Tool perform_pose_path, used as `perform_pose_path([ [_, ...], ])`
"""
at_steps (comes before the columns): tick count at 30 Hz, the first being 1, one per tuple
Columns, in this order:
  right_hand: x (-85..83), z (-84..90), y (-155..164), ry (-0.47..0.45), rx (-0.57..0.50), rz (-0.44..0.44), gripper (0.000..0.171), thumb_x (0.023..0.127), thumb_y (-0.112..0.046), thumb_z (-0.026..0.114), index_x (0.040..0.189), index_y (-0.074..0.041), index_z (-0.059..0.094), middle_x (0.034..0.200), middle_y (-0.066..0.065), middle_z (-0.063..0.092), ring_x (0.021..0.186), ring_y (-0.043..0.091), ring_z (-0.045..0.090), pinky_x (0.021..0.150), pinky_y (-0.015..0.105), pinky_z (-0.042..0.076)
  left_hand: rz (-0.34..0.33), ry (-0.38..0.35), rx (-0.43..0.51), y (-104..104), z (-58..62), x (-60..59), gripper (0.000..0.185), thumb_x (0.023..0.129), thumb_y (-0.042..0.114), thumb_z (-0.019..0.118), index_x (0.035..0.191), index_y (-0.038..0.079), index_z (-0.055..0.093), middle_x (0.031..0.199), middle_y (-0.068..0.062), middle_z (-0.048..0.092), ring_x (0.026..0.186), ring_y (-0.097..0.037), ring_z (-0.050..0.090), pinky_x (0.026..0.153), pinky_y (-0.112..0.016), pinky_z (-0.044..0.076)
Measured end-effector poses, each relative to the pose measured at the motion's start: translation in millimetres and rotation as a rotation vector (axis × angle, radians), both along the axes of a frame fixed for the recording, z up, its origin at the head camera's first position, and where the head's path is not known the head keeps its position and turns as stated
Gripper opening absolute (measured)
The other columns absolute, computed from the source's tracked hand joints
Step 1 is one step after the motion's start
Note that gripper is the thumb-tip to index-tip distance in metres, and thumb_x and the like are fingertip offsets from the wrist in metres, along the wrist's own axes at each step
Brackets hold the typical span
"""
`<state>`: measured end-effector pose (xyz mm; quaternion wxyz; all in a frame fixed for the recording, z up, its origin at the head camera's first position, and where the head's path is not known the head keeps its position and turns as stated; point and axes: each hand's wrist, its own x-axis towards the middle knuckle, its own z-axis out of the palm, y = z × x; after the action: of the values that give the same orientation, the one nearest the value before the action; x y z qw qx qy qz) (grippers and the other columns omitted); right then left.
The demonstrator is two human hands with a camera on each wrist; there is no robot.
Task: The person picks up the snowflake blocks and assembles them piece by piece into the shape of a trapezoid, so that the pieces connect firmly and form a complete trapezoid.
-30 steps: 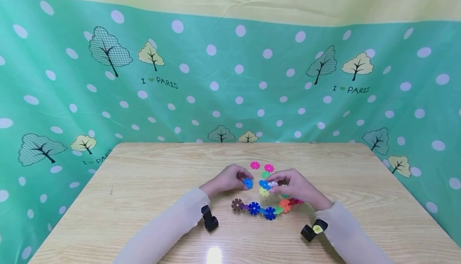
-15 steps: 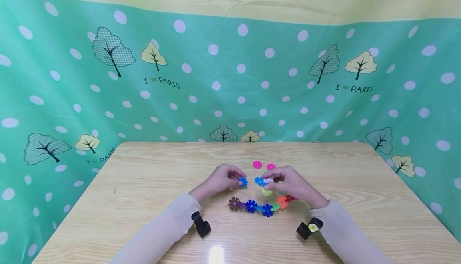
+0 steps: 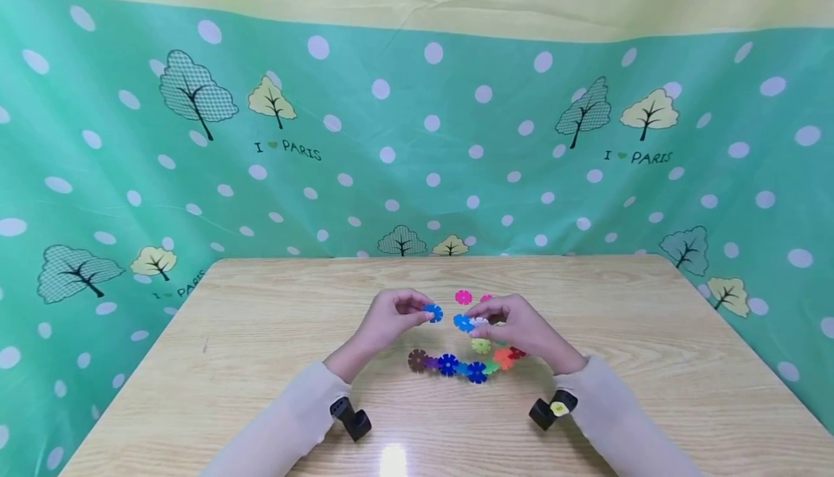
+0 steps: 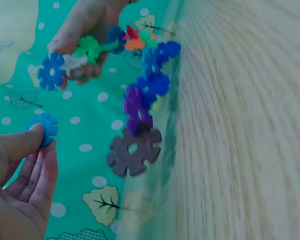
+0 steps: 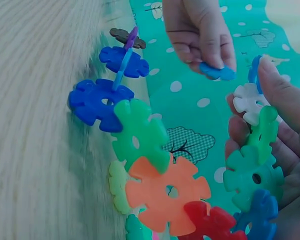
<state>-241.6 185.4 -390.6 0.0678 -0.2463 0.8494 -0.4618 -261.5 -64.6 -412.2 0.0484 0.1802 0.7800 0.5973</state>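
Between thumb and fingers my left hand [image 3: 389, 318] pinches a loose blue notched snowflake disc [image 4: 49, 128]. My right hand [image 3: 517, 323] grips one end of a curved chain of interlocked snowflake discs. At that end sit a blue disc [image 4: 52, 71] and a white disc [image 5: 248, 102], followed by green ones close to the palm. An orange disc [image 5: 165, 200], a red disc [image 5: 215, 222] and dark blue discs [image 3: 447, 365] run along the chain to a brown disc [image 4: 132, 152] at the other end. A small gap separates the two blue discs.
Loose pink discs [image 3: 463, 297] lie on the wooden table [image 3: 293, 285] beyond the hands. A yellow-green disc [image 3: 481, 346] lies under the right hand. Behind the table hangs a green dotted cloth [image 3: 352, 151].
Both hands have shifted left and slightly away from the body, the left hand also higher. The chain has moved along with the right hand. Both hands keep their hold.
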Motion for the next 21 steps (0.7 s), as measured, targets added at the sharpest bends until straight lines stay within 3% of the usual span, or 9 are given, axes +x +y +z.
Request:
perform_pose_path([
  [5, 0.4, -1.4, -0.1, 0.019, 0.004, -0.012, 0.026, 0.083, -0.02, 0.073, 0.103, -0.005, 0.071, 0.092, 0.004, 0.069, 0.077, 0.016, 0.058, 0.068, 0.024, 0.051, -0.002, -0.03, 0.073, 3.0, 6.8, 8.9, 0.02, 0.079, 0.008, 0.074, 0.096, 0.0, 0.069, 0.084, -0.007, 0.069, 0.08, -0.036, 0.064, 0.069, -0.03, 0.056],
  [13, -2.1, -8.9, -3.0, 0.053, -0.038, 0.018, 0.029, 0.081, -0.023, 0.075, 0.102, -0.004, 0.071, 0.092, 0.004, 0.071, 0.076, 0.012, 0.061, 0.07, 0.032, 0.054, -0.019, -0.028, 0.119, 6.3, 9.8, 18.3, 0.02, 0.081, 0.006, 0.073, 0.097, -0.004, 0.068, 0.085, -0.012, 0.069, 0.076, -0.028, 0.067, 0.068, -0.027, 0.056],
  [21, -1.8, -8.7, -5.2, 0.031, -0.036, -0.013, 0.026, 0.08, -0.024, 0.076, 0.1, -0.008, 0.073, 0.092, 0.002, 0.071, 0.075, 0.015, 0.061, 0.067, 0.028, 0.053, 0.0, -0.036, 0.104, 7.7, 12.2, 21.0, 0.018, 0.081, 0.006, 0.073, 0.097, -0.002, 0.069, 0.084, -0.011, 0.069, 0.073, -0.022, 0.065, 0.072, -0.042, 0.056],
])
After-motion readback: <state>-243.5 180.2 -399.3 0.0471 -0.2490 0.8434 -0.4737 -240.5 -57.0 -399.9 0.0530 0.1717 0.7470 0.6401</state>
